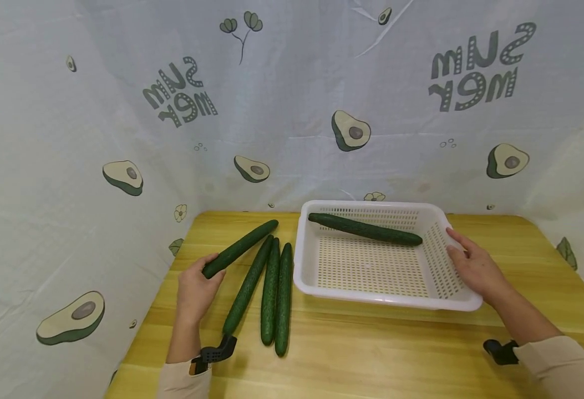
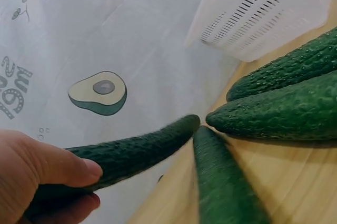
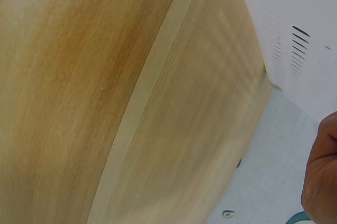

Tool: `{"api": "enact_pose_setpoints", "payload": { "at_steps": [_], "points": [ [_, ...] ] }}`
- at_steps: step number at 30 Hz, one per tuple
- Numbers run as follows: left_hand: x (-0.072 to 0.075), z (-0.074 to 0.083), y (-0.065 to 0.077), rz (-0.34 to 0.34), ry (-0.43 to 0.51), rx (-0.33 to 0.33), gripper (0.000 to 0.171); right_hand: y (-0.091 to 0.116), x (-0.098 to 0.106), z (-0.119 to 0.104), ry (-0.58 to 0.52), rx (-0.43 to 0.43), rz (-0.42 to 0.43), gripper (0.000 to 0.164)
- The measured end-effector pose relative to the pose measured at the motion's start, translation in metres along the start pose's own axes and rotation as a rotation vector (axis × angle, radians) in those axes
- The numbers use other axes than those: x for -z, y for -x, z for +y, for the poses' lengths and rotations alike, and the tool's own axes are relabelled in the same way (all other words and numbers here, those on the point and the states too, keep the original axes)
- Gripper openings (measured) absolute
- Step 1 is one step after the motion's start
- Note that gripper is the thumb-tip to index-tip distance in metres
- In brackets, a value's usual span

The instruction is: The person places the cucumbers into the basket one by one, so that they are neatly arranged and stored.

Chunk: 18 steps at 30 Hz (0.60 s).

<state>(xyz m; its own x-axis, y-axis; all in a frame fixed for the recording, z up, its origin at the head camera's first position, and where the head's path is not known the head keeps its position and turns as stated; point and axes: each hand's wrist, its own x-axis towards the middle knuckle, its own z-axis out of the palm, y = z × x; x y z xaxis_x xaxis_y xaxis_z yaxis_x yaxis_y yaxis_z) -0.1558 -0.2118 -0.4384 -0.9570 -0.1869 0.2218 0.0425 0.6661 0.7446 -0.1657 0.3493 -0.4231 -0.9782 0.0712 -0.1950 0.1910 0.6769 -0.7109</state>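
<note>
My left hand [image 1: 197,285] grips a dark green cucumber [image 1: 242,247] near one end, thumb along its side in the left wrist view. The cucumber's other end points away to the upper right. Just right of it, three more cucumbers [image 1: 269,293] lie side by side on the wooden table, the leftmost slanted. A white perforated plastic basket [image 1: 371,297] stands right of these, with one cucumber [image 1: 366,229] lying along its far side. At the basket's right wall, my right hand [image 1: 477,270] holds the rim; the right wrist view shows only part of that hand.
The wooden table [image 1: 361,354] has a pale cloth [image 1: 292,100] with avocado prints hanging behind it and along the sides. Black wrist cameras are strapped at both sleeves; the left one [image 1: 219,350] overlaps the near end of the slanted cucumber in the head view.
</note>
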Motion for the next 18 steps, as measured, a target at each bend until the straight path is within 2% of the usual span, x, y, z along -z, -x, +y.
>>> {"api": "enact_pose_setpoints", "payload": {
  "at_steps": [5, 9, 18],
  "points": [
    [-0.011, -0.004, -0.003, 0.041, 0.088, -0.009, 0.043, -0.001, 0.000, 0.000, 0.003, -0.004, 0.004, 0.068],
    [-0.016, -0.006, -0.004, 0.048, 0.150, 0.003, 0.043, -0.001, 0.001, -0.001, 0.004, -0.003, -0.002, 0.067],
    [-0.014, 0.000, -0.002, 0.071, 0.234, 0.059, 0.046, 0.000, 0.001, 0.000, 0.001, 0.002, -0.007, 0.066]
  ]
}}
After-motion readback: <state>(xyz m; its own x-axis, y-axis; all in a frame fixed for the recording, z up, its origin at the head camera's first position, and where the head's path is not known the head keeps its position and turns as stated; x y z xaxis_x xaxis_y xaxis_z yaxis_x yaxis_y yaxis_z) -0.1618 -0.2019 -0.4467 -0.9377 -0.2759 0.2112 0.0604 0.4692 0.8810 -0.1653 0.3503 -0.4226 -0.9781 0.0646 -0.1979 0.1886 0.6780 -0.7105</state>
